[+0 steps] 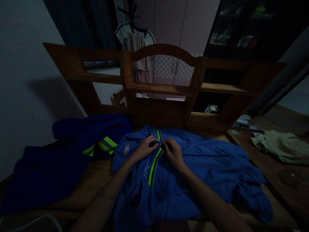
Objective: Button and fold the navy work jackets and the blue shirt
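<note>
A blue work shirt (193,164) with yellow-green reflective strips lies spread across the wooden desk, its collar end to the left and its buttons running along the front placket. My left hand (147,148) pinches the front edge of the shirt beside the reflective strip. Close by, my right hand (172,150) has thumb and forefinger closed on the same placket, the two hands almost meeting. Whether a button sits between the fingertips is hidden. Printed letters and a small badge (126,149) show on the chest near my left forearm.
A darker blue garment (53,167) with reflective bands lies at the left. Behind stands a wooden shelf unit (159,88); clothes (138,42) hang beyond it. At right are a pale folded cloth (282,146) and a clear glass object (293,177).
</note>
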A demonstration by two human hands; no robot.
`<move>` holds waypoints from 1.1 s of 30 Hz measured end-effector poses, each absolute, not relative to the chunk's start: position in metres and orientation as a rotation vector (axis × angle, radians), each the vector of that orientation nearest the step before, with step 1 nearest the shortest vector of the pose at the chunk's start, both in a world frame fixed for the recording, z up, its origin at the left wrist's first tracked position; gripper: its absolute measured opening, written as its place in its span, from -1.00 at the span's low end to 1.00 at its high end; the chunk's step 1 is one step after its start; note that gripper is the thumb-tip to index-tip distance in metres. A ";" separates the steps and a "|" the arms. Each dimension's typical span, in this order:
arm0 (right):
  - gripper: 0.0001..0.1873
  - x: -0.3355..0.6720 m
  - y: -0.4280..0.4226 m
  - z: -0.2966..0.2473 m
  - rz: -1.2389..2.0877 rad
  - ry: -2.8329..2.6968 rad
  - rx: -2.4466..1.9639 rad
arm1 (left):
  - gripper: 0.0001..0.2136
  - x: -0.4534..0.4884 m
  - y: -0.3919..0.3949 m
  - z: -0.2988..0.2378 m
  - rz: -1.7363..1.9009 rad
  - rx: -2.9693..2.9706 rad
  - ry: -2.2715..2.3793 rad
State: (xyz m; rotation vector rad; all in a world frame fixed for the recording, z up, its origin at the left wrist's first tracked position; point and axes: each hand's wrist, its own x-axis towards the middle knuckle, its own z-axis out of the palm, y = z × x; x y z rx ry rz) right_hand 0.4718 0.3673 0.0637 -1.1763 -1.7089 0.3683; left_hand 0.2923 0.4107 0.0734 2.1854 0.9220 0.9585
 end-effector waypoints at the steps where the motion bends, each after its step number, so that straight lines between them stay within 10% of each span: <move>1: -0.84 0.472 0.367 0.064 0.370 -1.708 -1.183 | -0.84 0.293 0.411 0.072 0.986 2.191 0.947; 15: -0.43 0.516 0.371 0.089 0.349 -2.117 -1.295 | -0.77 0.292 0.416 0.074 1.285 2.286 1.144; 25: -0.62 0.612 0.369 0.101 0.823 -1.985 -1.306 | -0.73 0.305 0.400 0.103 1.335 2.439 1.444; 33: -0.58 0.606 0.366 0.085 0.685 -2.127 -1.219 | -0.75 0.397 0.384 0.114 0.626 2.752 1.023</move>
